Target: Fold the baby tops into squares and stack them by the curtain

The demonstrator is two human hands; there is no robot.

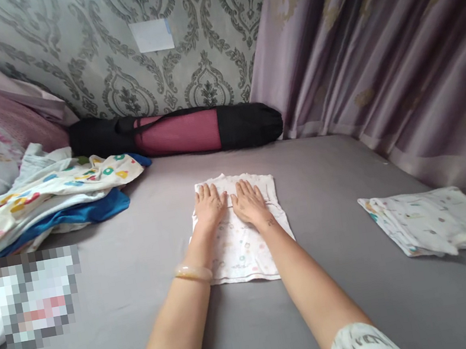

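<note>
A white garment with small pastel prints lies on the grey sheet, its far part folded over toward me. My left hand rests flat on the upper left of the cloth, fingers stretched away from me. Beside it, my right hand lies flat on the upper right, also with fingers extended. The thumbs point at each other across a small gap. Neither hand grips anything; both palms press on the fabric, hiding parts of it.
Loose clothes are heaped at the left, with white items and a blurred-out patch nearer me. Folded printed cloths lie at the right. A black and maroon rolled bag lies along the wall, and purple curtains hang at the right.
</note>
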